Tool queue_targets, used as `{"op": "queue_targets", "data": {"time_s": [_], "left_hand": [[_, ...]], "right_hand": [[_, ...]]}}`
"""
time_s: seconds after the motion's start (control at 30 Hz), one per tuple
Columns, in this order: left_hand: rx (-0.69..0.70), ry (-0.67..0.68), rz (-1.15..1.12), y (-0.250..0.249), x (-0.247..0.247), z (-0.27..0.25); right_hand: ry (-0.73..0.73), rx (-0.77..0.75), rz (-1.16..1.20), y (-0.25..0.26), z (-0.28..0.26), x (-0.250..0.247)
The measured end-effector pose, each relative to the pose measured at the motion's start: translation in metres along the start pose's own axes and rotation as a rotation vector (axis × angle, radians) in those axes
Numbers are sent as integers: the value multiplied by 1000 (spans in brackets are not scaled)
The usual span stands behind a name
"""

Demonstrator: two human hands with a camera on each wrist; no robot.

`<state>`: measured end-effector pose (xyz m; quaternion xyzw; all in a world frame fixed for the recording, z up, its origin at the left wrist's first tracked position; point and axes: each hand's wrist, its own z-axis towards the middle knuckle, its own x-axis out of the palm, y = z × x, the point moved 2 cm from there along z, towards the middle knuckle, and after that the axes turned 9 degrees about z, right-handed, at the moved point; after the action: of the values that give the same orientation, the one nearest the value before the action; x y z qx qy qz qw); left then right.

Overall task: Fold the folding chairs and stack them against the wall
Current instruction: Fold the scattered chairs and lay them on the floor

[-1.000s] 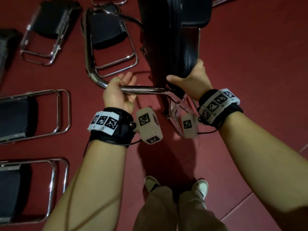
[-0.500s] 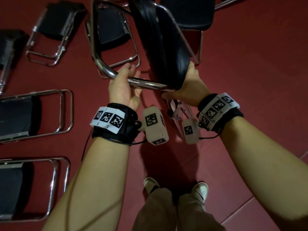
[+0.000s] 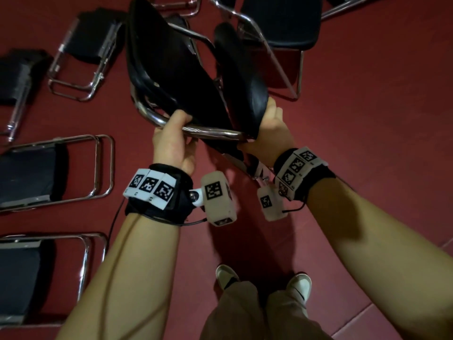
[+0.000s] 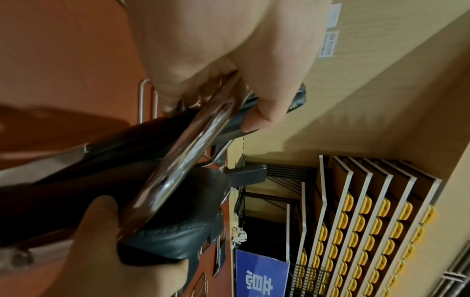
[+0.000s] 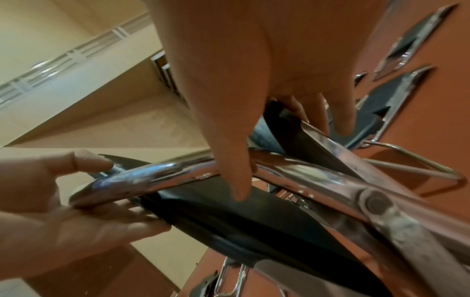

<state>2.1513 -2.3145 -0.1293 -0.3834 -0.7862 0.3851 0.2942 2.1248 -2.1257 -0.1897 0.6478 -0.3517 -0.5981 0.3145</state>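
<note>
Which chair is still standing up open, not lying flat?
The open chair at the top right stands on its chrome legs, seat level. The folded chairs on the left lie flat on the red floor.

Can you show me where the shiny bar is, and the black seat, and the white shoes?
shiny bar (image 3: pixel 210 130): head view, middle of the chrome tube between the hands.
black seat (image 3: pixel 247 94): head view, its padded surface.
white shoes (image 3: pixel 301 285): head view, toe of one shoe.

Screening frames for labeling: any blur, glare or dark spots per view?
Head: dim, black seat pad loses detail, edges bowed. Left wrist: sharp background, left hand soft up close. Right wrist: glare on chrome tube, hinge rivet blurred.
</note>
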Motion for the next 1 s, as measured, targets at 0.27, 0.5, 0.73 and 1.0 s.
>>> {"op": "queue_targets", "data": {"time_s": [0.27, 0.5, 0.73, 1.0], "left_hand": [[-20, 139, 100, -20, -35, 9], [86, -15, 124, -82, -78, 27], [-56, -343, 239, -64, -162, 56], [-194, -362, 125, -25, -248, 71]], "right_hand": [[2, -86, -133, 22, 0, 36], [122, -47, -187, 40, -10, 76], [268, -75, -288, 49, -21, 129], [360, 32, -440, 12, -24, 178]]}}
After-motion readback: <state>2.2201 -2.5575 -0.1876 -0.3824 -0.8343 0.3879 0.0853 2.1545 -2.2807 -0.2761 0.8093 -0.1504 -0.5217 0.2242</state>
